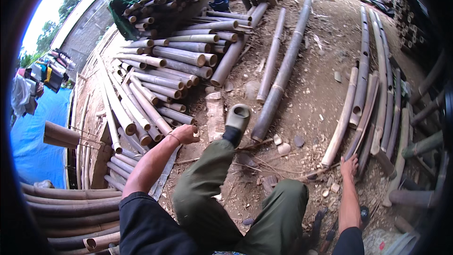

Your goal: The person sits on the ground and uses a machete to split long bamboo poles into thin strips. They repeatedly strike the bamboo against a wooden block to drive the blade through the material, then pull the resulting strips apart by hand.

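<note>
My left hand [185, 134] is held out over the ground beside the cut ends of a big bamboo pile [165, 73]. Its fingers are loosely bent and apart, and I see nothing in them. On the right, my right hand [349, 166] closes on the near end of a slender brown bamboo pole [366, 113]. That pole lies among several others, next to a paler bamboo pole [340, 118] and a grey bamboo pole with holes cut in it [363, 66]. The underside of the right hand's grip is hidden.
Two long bamboo poles [289, 61] lie on the dirt ahead of my outstretched foot [238, 117]. More bamboo is stacked at lower left [75, 208] and along the right edge [420, 146]. A blue tarp [42, 141] hangs at left. Wood chips [283, 148] litter the ground.
</note>
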Motion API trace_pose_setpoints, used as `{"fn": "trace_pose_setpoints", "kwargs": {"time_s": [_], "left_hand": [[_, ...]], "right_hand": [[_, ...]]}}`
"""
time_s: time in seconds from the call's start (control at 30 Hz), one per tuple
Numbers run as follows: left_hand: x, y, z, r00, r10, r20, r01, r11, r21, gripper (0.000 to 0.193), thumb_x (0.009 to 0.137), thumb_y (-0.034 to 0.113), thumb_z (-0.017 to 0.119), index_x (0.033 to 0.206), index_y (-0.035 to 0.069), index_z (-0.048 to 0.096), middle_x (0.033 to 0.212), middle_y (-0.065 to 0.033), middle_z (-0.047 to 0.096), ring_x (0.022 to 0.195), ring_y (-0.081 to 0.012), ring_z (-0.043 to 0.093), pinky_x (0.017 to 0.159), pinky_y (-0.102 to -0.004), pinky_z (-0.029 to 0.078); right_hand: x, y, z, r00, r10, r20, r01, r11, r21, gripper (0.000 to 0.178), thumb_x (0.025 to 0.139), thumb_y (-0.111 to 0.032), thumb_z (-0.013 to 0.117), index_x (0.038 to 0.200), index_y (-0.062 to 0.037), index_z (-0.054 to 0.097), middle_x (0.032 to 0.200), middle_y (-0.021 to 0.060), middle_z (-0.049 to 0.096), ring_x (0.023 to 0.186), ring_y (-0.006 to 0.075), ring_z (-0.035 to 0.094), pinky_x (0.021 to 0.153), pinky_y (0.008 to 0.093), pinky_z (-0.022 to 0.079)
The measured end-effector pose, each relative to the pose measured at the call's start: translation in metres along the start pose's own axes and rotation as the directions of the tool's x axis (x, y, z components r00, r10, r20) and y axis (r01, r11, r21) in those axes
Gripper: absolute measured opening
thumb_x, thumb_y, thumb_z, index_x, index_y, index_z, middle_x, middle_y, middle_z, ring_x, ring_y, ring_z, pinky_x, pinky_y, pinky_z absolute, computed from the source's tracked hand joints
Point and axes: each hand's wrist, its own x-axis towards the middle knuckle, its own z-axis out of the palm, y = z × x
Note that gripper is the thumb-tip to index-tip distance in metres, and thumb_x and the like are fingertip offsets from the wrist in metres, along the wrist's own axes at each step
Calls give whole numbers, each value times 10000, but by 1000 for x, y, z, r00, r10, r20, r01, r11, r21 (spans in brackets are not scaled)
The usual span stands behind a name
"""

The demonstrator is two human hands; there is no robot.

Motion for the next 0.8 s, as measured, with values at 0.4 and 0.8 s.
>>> {"fn": "trace_pose_setpoints", "kwargs": {"time_s": [0.4, 0.8], "left_hand": [[262, -3, -80, 959, -204, -199, -128, 315, -940, 429, 890, 408, 695, 995, -7, 677, 865, -44, 653, 724, -111, 609, 611, -274, 517], [612, 23, -232, 959, -279, -40, -222, -658, -720, 631, 913, 351, 661, 1271, -102, 405, 1435, -307, 392, 1173, -421, 556, 940, -468, 524]], "right_hand": [[2, -44, -19, 956, 233, 178, -196, 959, -203, 867, 804, -433, 752, 1472, -56, 347, 1528, 300, 229, 1380, 489, 284, 1105, 492, 356], [13, -17, 28, 913, 399, 81, -392, 916, -85, 901, 740, -181, 818, 1487, -78, 324, 1468, 249, 315, 1315, 416, 411, 1083, 451, 391]]}}
